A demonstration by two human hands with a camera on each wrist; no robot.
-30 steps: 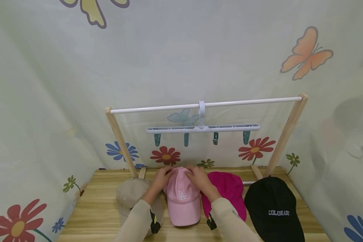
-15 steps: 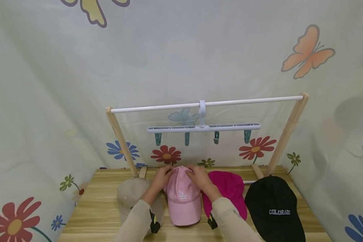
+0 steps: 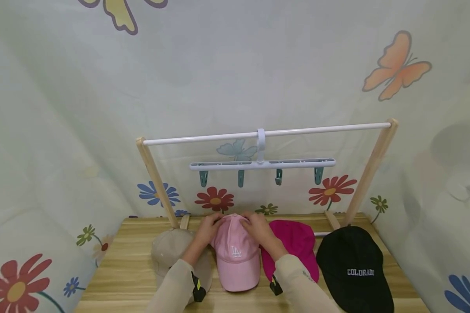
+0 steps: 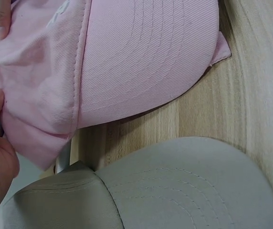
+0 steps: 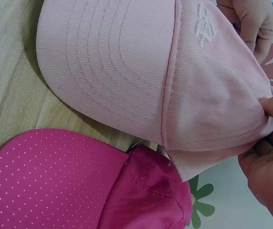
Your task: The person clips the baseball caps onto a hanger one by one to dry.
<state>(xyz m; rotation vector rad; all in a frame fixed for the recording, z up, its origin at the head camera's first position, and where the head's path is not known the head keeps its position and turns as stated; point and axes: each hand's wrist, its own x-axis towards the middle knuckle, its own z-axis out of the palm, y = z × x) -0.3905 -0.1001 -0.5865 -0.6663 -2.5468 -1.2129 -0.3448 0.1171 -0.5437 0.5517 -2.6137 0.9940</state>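
Pink cap (image 3: 238, 271): our left hand (image 3: 208, 228) and right hand (image 3: 258, 227) pinch its crown (image 3: 233, 234); sideways drag could nudge magenta cap (image 3: 297, 245) beside it.

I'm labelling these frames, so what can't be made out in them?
Beige cap: head view, partly hidden by the left sleeve.
Black cap: head view, brim cut off by the bottom edge.
Pink cap: left wrist view, logo partly cut off by the top edge.
Right sleeve lettering: head view, too small to read.
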